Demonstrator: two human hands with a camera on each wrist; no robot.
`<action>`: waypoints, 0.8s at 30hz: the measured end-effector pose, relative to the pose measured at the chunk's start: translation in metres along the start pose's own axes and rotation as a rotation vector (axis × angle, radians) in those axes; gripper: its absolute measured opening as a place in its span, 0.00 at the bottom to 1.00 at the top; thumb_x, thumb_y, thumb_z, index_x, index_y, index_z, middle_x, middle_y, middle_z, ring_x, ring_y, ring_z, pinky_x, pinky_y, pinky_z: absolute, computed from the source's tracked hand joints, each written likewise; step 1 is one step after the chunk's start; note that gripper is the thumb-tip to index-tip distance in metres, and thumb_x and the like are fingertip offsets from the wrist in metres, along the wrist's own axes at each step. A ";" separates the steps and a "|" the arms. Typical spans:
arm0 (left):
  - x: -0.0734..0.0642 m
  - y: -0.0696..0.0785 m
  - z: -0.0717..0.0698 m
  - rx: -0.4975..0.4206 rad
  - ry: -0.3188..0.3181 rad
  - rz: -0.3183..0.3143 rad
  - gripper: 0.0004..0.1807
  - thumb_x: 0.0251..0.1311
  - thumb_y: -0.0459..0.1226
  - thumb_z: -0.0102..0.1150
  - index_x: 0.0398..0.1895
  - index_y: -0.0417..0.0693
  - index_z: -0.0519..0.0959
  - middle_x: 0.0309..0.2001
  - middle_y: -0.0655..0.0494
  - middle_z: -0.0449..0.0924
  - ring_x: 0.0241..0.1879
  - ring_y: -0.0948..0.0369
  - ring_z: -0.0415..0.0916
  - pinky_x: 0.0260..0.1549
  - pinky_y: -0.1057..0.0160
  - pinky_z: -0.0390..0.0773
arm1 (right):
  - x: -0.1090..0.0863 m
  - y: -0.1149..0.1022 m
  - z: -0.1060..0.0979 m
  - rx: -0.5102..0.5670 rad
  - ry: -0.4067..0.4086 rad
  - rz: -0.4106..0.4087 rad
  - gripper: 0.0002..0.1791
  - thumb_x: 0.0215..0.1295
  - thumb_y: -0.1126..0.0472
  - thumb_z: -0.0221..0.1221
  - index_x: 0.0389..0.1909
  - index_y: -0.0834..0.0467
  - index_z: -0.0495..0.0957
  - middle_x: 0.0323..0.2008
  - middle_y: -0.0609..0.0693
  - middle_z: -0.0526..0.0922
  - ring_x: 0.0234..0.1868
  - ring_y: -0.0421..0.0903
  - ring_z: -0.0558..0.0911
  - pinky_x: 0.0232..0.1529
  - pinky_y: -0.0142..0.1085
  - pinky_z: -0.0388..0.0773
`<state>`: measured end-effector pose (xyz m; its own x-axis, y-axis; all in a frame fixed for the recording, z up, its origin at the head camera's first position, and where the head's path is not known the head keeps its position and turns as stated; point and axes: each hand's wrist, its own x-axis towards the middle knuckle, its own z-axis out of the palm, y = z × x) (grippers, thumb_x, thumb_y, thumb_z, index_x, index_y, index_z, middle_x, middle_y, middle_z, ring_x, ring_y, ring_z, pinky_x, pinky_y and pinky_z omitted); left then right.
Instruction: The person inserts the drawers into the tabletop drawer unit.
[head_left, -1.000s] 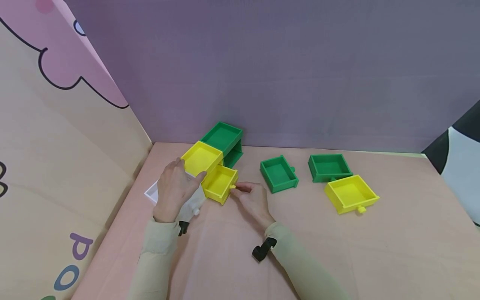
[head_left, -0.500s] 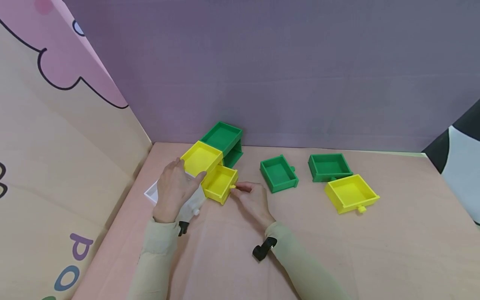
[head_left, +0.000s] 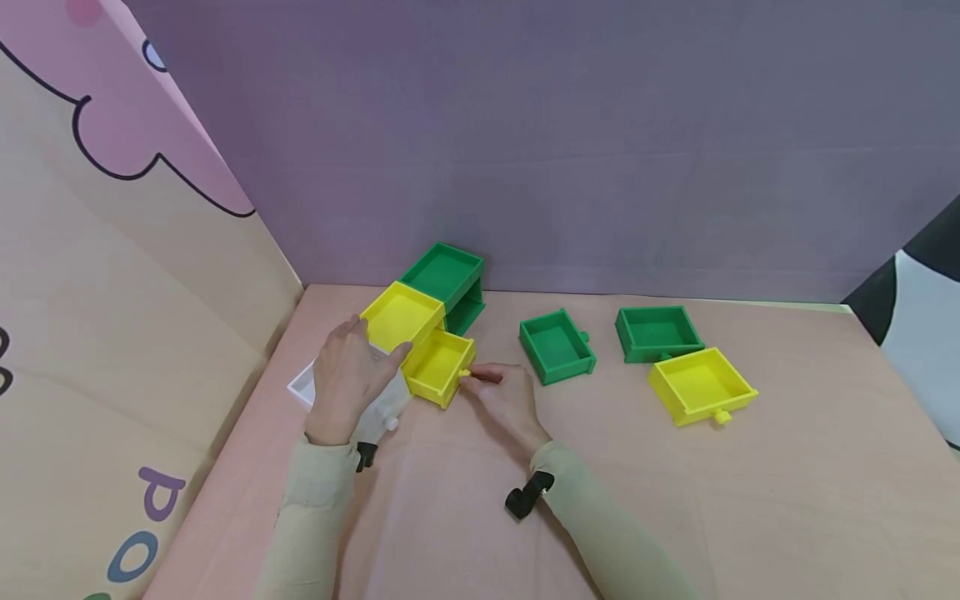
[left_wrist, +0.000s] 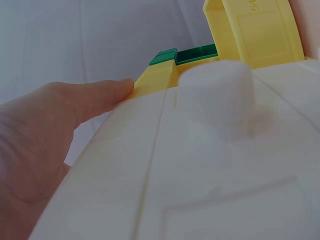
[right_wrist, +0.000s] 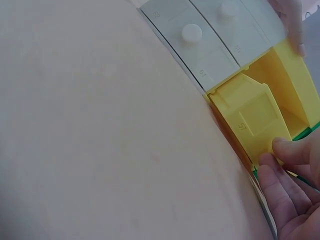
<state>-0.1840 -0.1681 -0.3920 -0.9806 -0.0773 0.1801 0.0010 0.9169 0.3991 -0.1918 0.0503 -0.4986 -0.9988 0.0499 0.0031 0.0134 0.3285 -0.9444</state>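
A row of small drawer cabinets stands at the left: a white one (head_left: 384, 410), a yellow one (head_left: 401, 315) and a green one (head_left: 444, 271) with an opening in its front. My left hand (head_left: 345, 379) rests on top of the white and yellow cabinets, its thumb (left_wrist: 112, 92) stretched along the edge. One yellow drawer (head_left: 437, 367) sticks partly out of the lower yellow slot. Its knob is pinched by my right hand (head_left: 508, 404) between thumb and fingertips. In the right wrist view, the slot above this yellow drawer front (right_wrist: 250, 117) is open and white fronts with round knobs adjoin it.
Two loose green drawers, the nearer (head_left: 557, 347) and the farther (head_left: 658, 335), lie right of the right hand. A second yellow drawer (head_left: 703, 387) touches the farther one. A purple backdrop (head_left: 570, 150) rises behind the pink tabletop (head_left: 675, 517), and a printed cloth wall (head_left: 150, 333) stands left.
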 end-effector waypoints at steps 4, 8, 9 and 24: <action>0.000 0.000 0.000 0.001 -0.001 0.002 0.45 0.66 0.57 0.66 0.71 0.27 0.74 0.72 0.30 0.74 0.69 0.35 0.75 0.65 0.37 0.80 | -0.001 -0.001 -0.001 -0.006 -0.001 -0.006 0.11 0.66 0.57 0.73 0.46 0.56 0.93 0.45 0.50 0.93 0.54 0.49 0.87 0.60 0.47 0.85; 0.000 0.000 0.000 0.001 0.001 0.007 0.44 0.66 0.57 0.66 0.70 0.27 0.74 0.71 0.30 0.74 0.69 0.35 0.76 0.64 0.37 0.80 | -0.002 -0.001 -0.002 -0.009 0.005 -0.019 0.10 0.65 0.58 0.74 0.44 0.56 0.93 0.44 0.51 0.93 0.52 0.49 0.87 0.59 0.46 0.86; 0.000 -0.001 0.000 0.001 0.003 0.011 0.44 0.66 0.57 0.66 0.70 0.27 0.74 0.71 0.30 0.75 0.69 0.36 0.76 0.64 0.37 0.81 | -0.002 -0.001 -0.002 -0.008 0.006 -0.018 0.09 0.64 0.58 0.74 0.44 0.55 0.93 0.43 0.51 0.93 0.51 0.49 0.87 0.58 0.46 0.86; -0.001 -0.001 -0.001 -0.003 0.013 0.010 0.44 0.65 0.57 0.67 0.70 0.27 0.75 0.70 0.30 0.76 0.68 0.36 0.77 0.64 0.38 0.81 | 0.000 0.002 0.005 0.000 0.009 -0.009 0.09 0.63 0.56 0.75 0.42 0.54 0.93 0.41 0.49 0.94 0.47 0.47 0.88 0.53 0.42 0.88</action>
<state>-0.1832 -0.1692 -0.3921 -0.9779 -0.0736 0.1959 0.0111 0.9164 0.4000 -0.1924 0.0463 -0.5021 -0.9984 0.0553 0.0143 0.0048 0.3294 -0.9442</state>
